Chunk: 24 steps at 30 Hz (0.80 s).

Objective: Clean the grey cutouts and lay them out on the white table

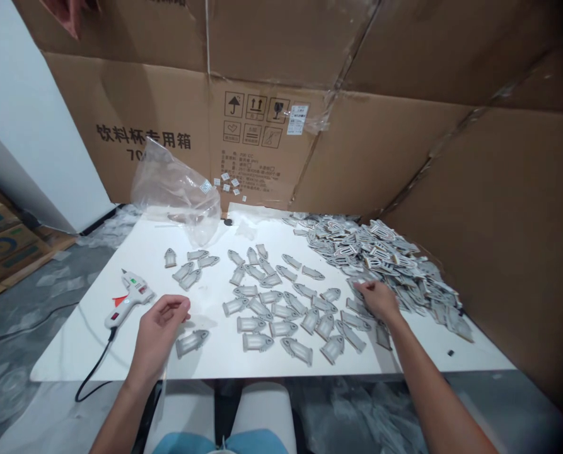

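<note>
Left hand (164, 315): hovering over the bench (222, 362), fingers curling and the thumb lying close to them; whether the grip is holding anything, I cannot tell.
Right hand (379, 301): reaching to the near edge of the pile (394, 255), fingertips sitting close together at a gray piece (359, 277); whether the grip is clamping it, I cannot tell.
Loose gray pieces (284, 329): lying flat, spreading across the bench between the hands.
Single gray piece (193, 343): resting just beside the left hand.
Glue gun (130, 301): lying left of that hand, its cord trailing off the near edge.
Plastic bag (179, 192): slumping against the cardboard (257, 157) behind.
</note>
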Motion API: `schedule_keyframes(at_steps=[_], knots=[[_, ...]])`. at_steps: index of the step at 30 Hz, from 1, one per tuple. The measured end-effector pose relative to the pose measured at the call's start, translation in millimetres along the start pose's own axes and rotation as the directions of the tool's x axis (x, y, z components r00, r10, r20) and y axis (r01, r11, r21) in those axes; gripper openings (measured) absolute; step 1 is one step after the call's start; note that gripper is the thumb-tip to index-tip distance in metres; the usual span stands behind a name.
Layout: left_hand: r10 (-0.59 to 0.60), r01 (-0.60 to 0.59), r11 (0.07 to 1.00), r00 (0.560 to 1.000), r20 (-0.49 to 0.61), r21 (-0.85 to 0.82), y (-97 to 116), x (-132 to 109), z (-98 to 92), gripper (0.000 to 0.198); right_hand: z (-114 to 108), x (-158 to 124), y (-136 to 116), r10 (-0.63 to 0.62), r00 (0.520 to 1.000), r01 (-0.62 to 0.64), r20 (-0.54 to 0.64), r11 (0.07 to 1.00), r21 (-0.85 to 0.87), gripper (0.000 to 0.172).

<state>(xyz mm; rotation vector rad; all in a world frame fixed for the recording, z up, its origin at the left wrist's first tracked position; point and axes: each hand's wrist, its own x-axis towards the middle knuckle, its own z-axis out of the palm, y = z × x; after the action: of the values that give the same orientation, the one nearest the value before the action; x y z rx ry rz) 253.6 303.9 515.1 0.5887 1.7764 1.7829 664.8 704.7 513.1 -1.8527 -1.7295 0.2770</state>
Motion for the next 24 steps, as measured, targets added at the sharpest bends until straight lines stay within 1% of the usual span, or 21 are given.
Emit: schedule_keyframes(at_steps=[2,4,5,7,9,11,12,14,16,17,20,22,24], knots=[[0.018,-0.018,1.0,1.0,-0.008,-0.002,2,-6,-0.5,0.039,-9,-11,-13,0.034,0.999,-0.039,0.035,0.99,0.133,0.035],[0.019,-0.019,1.0,1.0,-0.005,-0.003,4,-14,2.2,0.039,-18,-30,-29,0.037,0.996,-0.057,0.077,0.956,0.286,0.042],[0.013,-0.013,1.0,1.0,0.004,-0.005,6,-18,5.2,0.039,-22,-44,-37,0.021,0.994,-0.058,0.104,0.931,0.359,0.048],[-0.001,0.001,1.0,1.0,0.031,-0.001,12,-29,14.6,0.039,-25,-83,-55,-0.031,0.985,-0.055,0.168,0.872,0.486,0.059],[0.007,-0.009,1.0,0.997,0.072,0.019,18,-40,27.8,0.039,-24,-134,-76,-0.083,0.966,-0.076,0.245,0.814,0.576,0.064],[0.049,-0.056,0.997,0.992,0.118,0.056,24,-52,42.4,0.036,-19,-190,-96,-0.132,0.912,-0.204,0.389,0.677,0.707,0.06],[0.083,-0.094,0.992,0.988,0.133,0.079,27,-57,49.3,0.034,-16,-218,-106,-0.17,0.88,-0.252,0.444,0.626,0.738,0.057],[0.175,-0.194,0.972,0.974,0.144,0.133,29,-66,60.7,0.026,-12,-265,-122,-0.23,0.806,-0.338,0.546,0.577,0.743,0.049],[0.295,-0.32,0.926,0.944,0.147,0.199,28,-74,67.6,0.018,-10,-300,-134,-0.267,0.764,-0.38,0.587,0.549,0.744,0.045],[0.358,-0.386,0.894,0.921,0.153,0.227,26,-76,69.3,0.014,-10,-313,-137,-0.277,0.756,-0.389,0.593,0.538,0.748,0.043],[0.516,-0.552,0.788,0.833,0.198,0.272,18,-83,68.8,0.008,-13,-334,-140,-0.289,0.757,-0.39,0.586,0.519,0.761,0.038],[0.586,-0.637,0.722,0.771,0.251,0.271,14,-85,66.7,0.011,-15,-341,-139,-0.302,0.765,-0.372,0.569,0.514,0.773,0.036],[0.625,-0.697,0.669,0.716,0.31,0.258,12,-87,65.2,0.018,-16,-346,-138,-0.312,0.782,-0.347,0.54,0.502,0.792,0.034]])
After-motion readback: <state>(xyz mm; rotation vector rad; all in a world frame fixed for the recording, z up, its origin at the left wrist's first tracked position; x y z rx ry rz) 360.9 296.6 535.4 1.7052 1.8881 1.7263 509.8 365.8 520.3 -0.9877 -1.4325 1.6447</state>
